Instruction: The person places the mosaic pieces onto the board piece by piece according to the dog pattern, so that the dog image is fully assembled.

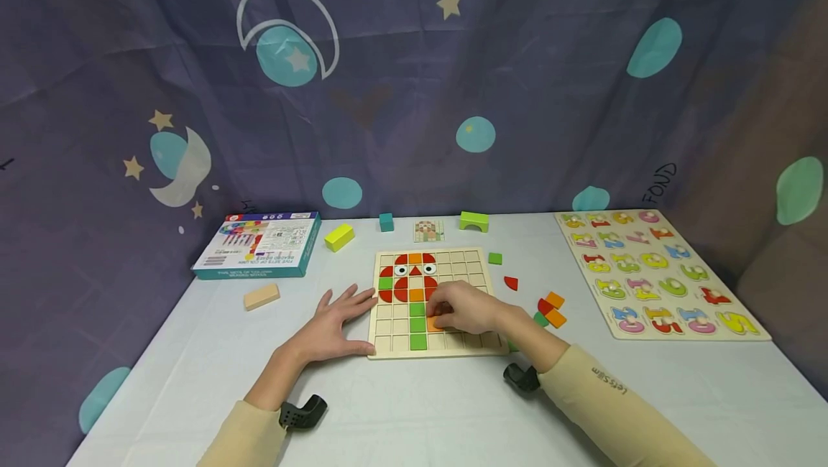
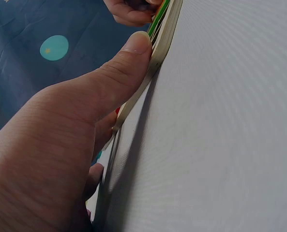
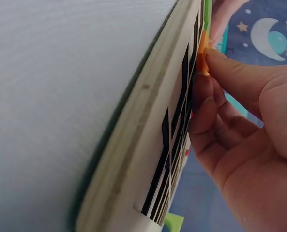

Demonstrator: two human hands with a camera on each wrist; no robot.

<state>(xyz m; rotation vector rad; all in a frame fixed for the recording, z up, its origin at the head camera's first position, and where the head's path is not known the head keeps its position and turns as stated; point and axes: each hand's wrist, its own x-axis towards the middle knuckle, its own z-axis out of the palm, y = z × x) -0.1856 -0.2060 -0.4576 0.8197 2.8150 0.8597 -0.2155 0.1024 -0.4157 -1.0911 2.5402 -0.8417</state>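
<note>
Evidently wood dominates: the pale grid board (image 1: 388,328) is smooth and flat, its thick edge showing layered bands in the wrist views, and thin raised strips divide it into square cells. It lies on a white tabletop (image 1: 388,409) in front of a creased, dark cloth (image 1: 401,129) printed with stars and moons. A plain wooden block (image 1: 261,297), a yellow block (image 1: 339,237), a teal cube (image 1: 386,222) and a green arch block (image 1: 474,221) stand around it.

The right hand (image 1: 468,307) has its grip closed, thumb and fingertips pinching an orange tile (image 1: 432,325) over the board, just right of a column of three green tiles (image 1: 417,325); I cannot tell whether it sits fully in its cell. The left hand (image 1: 328,330) has its grip spread, fingers apart, with the thumb and fingertips touching the board's left edge.

Cells in the board's upper left hold red curved tiles (image 1: 386,296), more orange and green squares, and two eye tiles (image 1: 400,270). On the right, a number board (image 1: 660,302) carries bright, glossy numerals (image 1: 737,322). Loose tiles (image 1: 555,318) lie between the two boards.
</note>
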